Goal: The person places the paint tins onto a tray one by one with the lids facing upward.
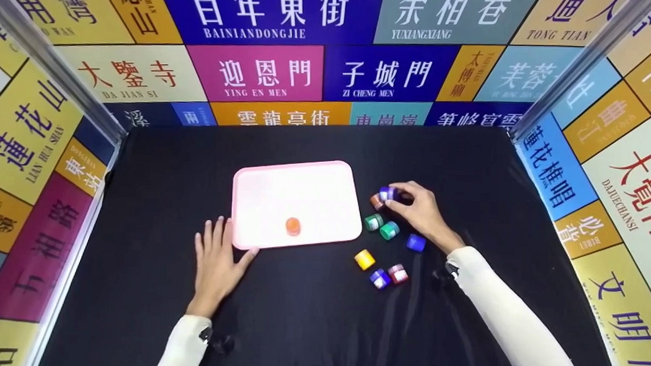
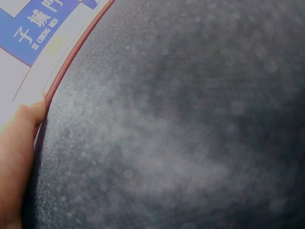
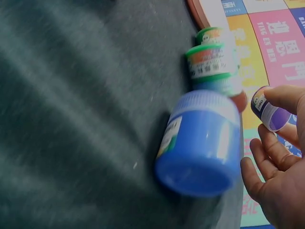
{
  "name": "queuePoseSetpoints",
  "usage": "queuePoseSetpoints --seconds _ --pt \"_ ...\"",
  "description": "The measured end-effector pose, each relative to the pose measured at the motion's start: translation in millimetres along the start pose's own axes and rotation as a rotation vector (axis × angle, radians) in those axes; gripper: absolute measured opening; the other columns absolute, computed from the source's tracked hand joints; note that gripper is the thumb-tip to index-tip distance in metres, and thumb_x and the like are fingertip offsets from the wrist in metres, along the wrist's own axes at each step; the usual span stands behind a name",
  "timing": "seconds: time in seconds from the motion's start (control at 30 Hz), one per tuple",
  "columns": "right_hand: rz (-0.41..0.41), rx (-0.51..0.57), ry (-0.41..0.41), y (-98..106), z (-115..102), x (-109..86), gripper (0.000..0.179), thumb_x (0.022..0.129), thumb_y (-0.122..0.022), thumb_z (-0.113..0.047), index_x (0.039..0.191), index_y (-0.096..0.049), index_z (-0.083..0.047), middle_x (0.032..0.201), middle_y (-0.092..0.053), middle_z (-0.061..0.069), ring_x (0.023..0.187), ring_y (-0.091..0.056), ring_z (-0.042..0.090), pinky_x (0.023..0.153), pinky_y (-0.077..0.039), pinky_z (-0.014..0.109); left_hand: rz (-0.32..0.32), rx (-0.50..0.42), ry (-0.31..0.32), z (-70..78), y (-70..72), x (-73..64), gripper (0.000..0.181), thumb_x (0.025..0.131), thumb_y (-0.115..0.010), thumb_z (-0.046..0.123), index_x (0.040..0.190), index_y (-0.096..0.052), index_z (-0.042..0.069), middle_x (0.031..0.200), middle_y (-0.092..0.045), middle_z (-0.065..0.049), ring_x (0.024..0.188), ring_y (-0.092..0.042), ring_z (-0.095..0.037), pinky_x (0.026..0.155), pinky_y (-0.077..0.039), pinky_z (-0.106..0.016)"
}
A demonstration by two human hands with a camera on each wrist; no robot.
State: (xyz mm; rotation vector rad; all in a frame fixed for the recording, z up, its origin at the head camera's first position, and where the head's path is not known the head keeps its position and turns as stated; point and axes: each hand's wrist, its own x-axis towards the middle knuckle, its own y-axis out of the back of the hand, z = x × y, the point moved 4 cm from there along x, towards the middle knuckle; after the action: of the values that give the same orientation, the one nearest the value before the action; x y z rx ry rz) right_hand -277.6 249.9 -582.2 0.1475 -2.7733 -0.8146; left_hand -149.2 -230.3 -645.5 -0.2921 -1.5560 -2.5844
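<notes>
Jar point(image 1: 387, 194), purple, pinched in right hand point(image 1: 421, 209), left hand point(image 1: 216, 268) straight-fingered against tray point(image 1: 293, 190), black cloth point(image 1: 299, 317) beneath, lettered walls point(image 1: 269, 75) around.

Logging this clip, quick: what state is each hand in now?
Left hand: open, at the edge of the tray.
Right hand: closed, holding a purple jar.

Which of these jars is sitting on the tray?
The bright orange jar, alone on the tray; the other jars are off it, to the right.
</notes>
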Motion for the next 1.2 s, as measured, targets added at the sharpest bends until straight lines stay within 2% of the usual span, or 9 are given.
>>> queuePoseSetpoints --seconds 0.27,0.57,0.67,0.87,1.07,1.2 --pt "-0.07 -0.035 0.022 -17 -18 7.3 0.037 0.091 -0.092 -0.013 0.125 -0.08 -0.004 0.115 -0.075 0.016 0.114 -0.065 0.042 0.102 -0.054 0.057 -0.016 0.004 0.003 0.5 -1.1 0.4 0.099 0.101 -0.07 0.062 0.17 -0.035 0.0 0.177 -0.03 -0.026 0.167 -0.015 -0.049 0.133 -0.001 -0.068" --pt "-0.151 -0.08 0.122 -47 -41 17.1 0.035 0.091 -0.092 -0.015 0.122 -0.081 -0.005 0.117 -0.076 0.013 0.113 -0.062 0.036 0.095 -0.057 0.05 -0.011 0.005 0.001 -0.4 -0.7 0.5 0.099 0.101 -0.071 0.062 0.17 -0.035 0.0 0.177 -0.03 -0.026 0.167 -0.015 -0.05 0.133 -0.002 -0.068" --pt "-0.179 -0.086 0.149 -57 -48 21.3 0.036 0.09 -0.093 -0.014 0.121 -0.081 -0.004 0.117 -0.075 0.013 0.115 -0.061 0.034 0.097 -0.056 0.048 -0.002 -0.001 -0.003 0.0 0.2 0.5 0.098 0.101 -0.072 0.06 0.169 -0.036 -0.001 0.176 -0.031 -0.027 0.167 -0.015 -0.051 0.133 -0.003 -0.069" --pt "-0.248 -0.101 0.173 -75 -59 28.4 0.036 0.09 -0.092 -0.015 0.122 -0.08 -0.002 0.116 -0.077 0.013 0.118 -0.06 0.033 0.106 -0.052 0.046 -0.014 0.003 0.003 0.4 -0.7 1.0 0.099 0.101 -0.07 0.062 0.17 -0.035 0.0 0.177 -0.03 -0.026 0.167 -0.014 -0.05 0.134 0.0 -0.067" --pt "-0.278 -0.113 0.173 -92 -68 31.8 0.036 0.089 -0.093 -0.018 0.121 -0.08 -0.006 0.114 -0.076 0.01 0.117 -0.06 0.031 0.102 -0.051 0.045 0.017 0.008 -0.015 -0.3 -2.1 1.3 0.099 0.1 -0.072 0.061 0.168 -0.037 -0.002 0.175 -0.033 -0.028 0.165 -0.018 -0.052 0.132 -0.005 -0.071" --pt "-0.299 -0.11 0.207 -104 -74 33.3 0.034 0.089 -0.092 -0.017 0.119 -0.081 -0.006 0.111 -0.077 0.009 0.115 -0.06 0.031 0.1 -0.05 0.045 0.022 0.01 -0.018 -1.2 -0.3 -0.2 0.099 0.1 -0.072 0.061 0.168 -0.038 -0.002 0.175 -0.033 -0.028 0.165 -0.019 -0.053 0.132 -0.006 -0.071"
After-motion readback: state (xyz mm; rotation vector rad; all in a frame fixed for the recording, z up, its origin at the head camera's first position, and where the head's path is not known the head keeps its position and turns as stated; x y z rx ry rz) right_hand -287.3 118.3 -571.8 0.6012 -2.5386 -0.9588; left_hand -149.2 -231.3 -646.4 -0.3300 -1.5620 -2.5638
